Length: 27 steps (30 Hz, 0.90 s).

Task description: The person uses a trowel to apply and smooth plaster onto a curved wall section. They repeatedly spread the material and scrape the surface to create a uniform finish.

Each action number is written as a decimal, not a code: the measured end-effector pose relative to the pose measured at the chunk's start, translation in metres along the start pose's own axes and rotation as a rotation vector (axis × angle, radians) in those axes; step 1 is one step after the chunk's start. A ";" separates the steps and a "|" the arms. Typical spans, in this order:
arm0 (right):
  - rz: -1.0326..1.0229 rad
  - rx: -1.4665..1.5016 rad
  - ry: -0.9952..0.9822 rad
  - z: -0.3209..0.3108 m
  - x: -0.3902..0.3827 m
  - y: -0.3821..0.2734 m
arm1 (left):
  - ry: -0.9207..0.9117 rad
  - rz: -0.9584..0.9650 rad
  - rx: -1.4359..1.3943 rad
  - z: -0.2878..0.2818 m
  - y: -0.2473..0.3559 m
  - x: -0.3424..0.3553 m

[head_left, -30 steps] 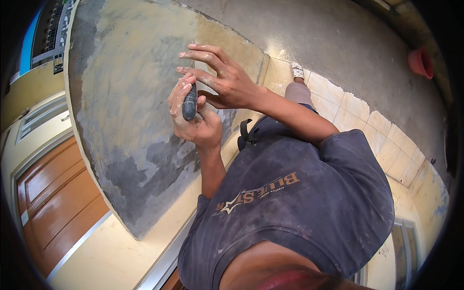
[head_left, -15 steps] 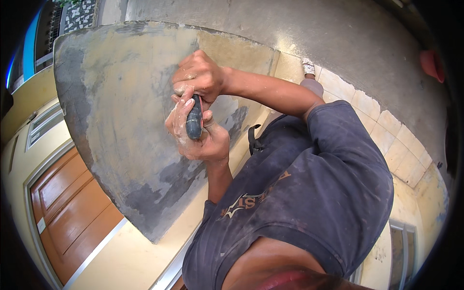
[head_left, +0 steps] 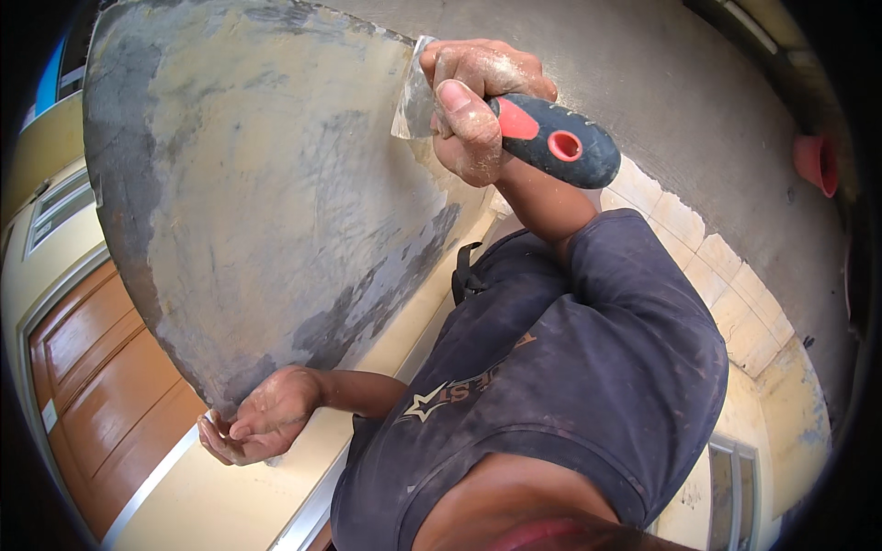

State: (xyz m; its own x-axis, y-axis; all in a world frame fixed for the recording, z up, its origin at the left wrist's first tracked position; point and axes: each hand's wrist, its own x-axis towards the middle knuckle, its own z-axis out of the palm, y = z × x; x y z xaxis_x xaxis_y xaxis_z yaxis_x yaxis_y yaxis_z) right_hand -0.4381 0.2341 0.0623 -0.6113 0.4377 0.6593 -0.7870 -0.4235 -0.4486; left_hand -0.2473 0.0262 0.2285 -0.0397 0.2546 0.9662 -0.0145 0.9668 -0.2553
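Observation:
My right hand [head_left: 482, 101] is closed round a putty knife with a black and red handle [head_left: 565, 142]. Its thin metal blade [head_left: 413, 92] meets or lies very near the upper right edge of a broad slab-like surface [head_left: 266, 174], patched in grey and cream. Pale dust coats the fingers. Down at the slab's lower corner, my left hand [head_left: 262, 418] is palm up with its fingers loosely curled and apart, and nothing shows in it.
An orange-brown panelled door [head_left: 115, 386] stands at the left in a cream wall [head_left: 220, 496]. Cream tiles [head_left: 680, 220] run along the right beside grey concrete ground [head_left: 634, 73]. A red bucket-like container [head_left: 816, 165] lies at the far right.
Both hands were together over the middle of the slab, at the putty knife. My right hand has carried it up and right; my left has let go and moved down and left.

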 end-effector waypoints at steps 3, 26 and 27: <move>-0.175 -0.119 -0.064 0.014 0.001 0.015 | 0.060 0.005 0.093 -0.014 -0.025 -0.004; -0.056 0.125 0.100 0.013 -0.011 0.046 | 0.293 0.092 -0.215 -0.023 -0.039 -0.019; -0.039 0.133 0.111 0.011 -0.012 0.046 | 0.281 0.092 -0.211 -0.023 -0.039 -0.019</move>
State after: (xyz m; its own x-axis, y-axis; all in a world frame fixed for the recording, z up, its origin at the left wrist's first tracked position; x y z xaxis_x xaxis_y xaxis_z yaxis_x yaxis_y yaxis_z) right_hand -0.4660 0.2007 0.0403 -0.5918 0.5375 0.6007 -0.7969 -0.5026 -0.3353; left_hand -0.2232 -0.0152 0.2211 0.2451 0.3093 0.9188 0.1838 0.9157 -0.3573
